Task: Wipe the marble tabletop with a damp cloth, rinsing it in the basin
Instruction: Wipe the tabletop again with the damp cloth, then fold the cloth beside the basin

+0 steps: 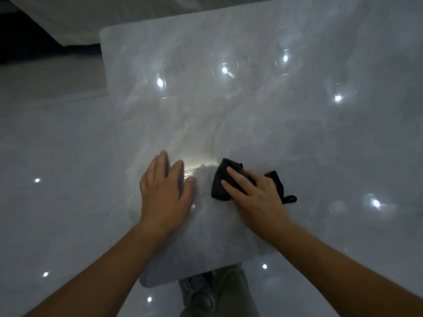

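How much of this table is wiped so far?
Done: a wet-looking sheen beside the dark cloth. In hand: the right hand presses it on the marble tabletop; the left hand rests flat. Left: probably the far half.

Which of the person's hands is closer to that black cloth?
Right. The right hand presses down on top of the black cloth. The left hand rests flat on the marble tabletop, clear of the cloth, to its left.

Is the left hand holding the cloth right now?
No, the left hand lies flat on the bare tabletop, while the dark cloth sits under the right hand.
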The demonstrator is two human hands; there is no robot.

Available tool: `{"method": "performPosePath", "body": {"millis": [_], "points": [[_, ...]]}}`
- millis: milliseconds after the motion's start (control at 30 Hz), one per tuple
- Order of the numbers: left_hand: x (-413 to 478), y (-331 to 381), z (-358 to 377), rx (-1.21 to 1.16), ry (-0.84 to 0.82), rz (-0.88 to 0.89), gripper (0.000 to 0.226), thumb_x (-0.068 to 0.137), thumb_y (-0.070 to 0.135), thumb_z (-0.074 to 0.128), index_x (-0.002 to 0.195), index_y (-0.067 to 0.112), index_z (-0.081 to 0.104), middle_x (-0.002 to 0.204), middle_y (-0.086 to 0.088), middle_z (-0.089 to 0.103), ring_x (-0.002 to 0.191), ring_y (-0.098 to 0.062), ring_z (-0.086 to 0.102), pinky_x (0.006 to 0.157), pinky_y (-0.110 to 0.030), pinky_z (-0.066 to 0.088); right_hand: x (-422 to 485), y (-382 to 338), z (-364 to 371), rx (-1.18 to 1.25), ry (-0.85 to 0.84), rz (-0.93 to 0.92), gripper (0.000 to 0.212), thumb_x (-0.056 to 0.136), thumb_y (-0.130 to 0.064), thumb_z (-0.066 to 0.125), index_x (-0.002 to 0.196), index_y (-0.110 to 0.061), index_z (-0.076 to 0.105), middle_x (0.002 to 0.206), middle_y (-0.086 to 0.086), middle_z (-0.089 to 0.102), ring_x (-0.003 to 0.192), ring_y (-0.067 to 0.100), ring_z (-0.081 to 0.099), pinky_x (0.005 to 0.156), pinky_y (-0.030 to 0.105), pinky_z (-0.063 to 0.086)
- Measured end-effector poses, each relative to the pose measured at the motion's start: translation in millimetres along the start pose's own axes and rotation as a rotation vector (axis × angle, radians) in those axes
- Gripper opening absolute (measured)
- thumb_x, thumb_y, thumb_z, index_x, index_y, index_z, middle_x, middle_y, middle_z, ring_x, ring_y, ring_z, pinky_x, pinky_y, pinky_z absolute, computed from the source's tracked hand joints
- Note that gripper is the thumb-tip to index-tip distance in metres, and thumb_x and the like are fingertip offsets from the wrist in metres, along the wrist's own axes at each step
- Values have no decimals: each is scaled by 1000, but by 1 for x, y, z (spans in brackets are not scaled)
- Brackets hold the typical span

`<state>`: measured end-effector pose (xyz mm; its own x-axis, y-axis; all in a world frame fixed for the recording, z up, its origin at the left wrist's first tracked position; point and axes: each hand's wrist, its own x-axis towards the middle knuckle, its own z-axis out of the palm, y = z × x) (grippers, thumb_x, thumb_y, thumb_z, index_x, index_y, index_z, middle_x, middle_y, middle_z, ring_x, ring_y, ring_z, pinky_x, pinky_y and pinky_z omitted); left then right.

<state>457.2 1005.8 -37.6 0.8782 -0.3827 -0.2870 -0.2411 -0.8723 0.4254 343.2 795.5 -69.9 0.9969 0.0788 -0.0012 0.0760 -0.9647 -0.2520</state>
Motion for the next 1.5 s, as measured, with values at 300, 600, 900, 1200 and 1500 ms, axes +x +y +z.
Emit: {"method": "performPosePath", "body": {"millis": [300, 600, 900, 1200, 1500], "points": [[-17, 119, -41, -1027, -478, -475, 37, 96, 51, 56, 102, 17, 71, 100, -9, 75, 94, -26, 73, 88, -42, 59, -18, -28, -95, 948, 174, 746, 30, 96, -13, 65, 124, -19, 65, 127, -3, 66, 110, 3, 60, 98, 19, 48], [-43, 270, -78, -1014, -642, -183, 30, 92, 34, 68, 119, 20, 67, 108, -4, 76, 99, -22, 73, 91, -47, 59, -96, 7, -234, 1451, 445, 1001, 45, 88, -22, 74, 130, -28, 57, 135, -8, 61, 111, 13, 69, 81, 30, 60], [-83, 477, -18, -844, -891, 47, 29, 102, 30, 54, 120, 12, 68, 111, -9, 75, 104, -27, 71, 97, -47, 55, -241, 151, -327, 1659, 475, 1173, 46, 80, -37, 69, 121, -15, 67, 115, 10, 75, 107, 26, 72, 93, 45, 57], [-99, 692, 127, -726, -952, 61, 35, 96, 39, 63, 114, 10, 67, 105, -13, 75, 96, -26, 73, 81, -40, 59, -403, 329, -351, 1538, 679, 1371, 21, 95, -27, 65, 112, -16, 71, 105, 5, 78, 98, 24, 74, 93, 52, 58], [-81, 843, 243, -726, -1055, 35, 31, 83, 4, 76, 113, 1, 67, 104, -19, 75, 94, -33, 74, 82, -42, 59, -475, 476, -357, 1518, 1030, 1612, 24, 95, -27, 68, 112, -11, 72, 102, 10, 78, 94, 28, 75, 85, 47, 61]]}}
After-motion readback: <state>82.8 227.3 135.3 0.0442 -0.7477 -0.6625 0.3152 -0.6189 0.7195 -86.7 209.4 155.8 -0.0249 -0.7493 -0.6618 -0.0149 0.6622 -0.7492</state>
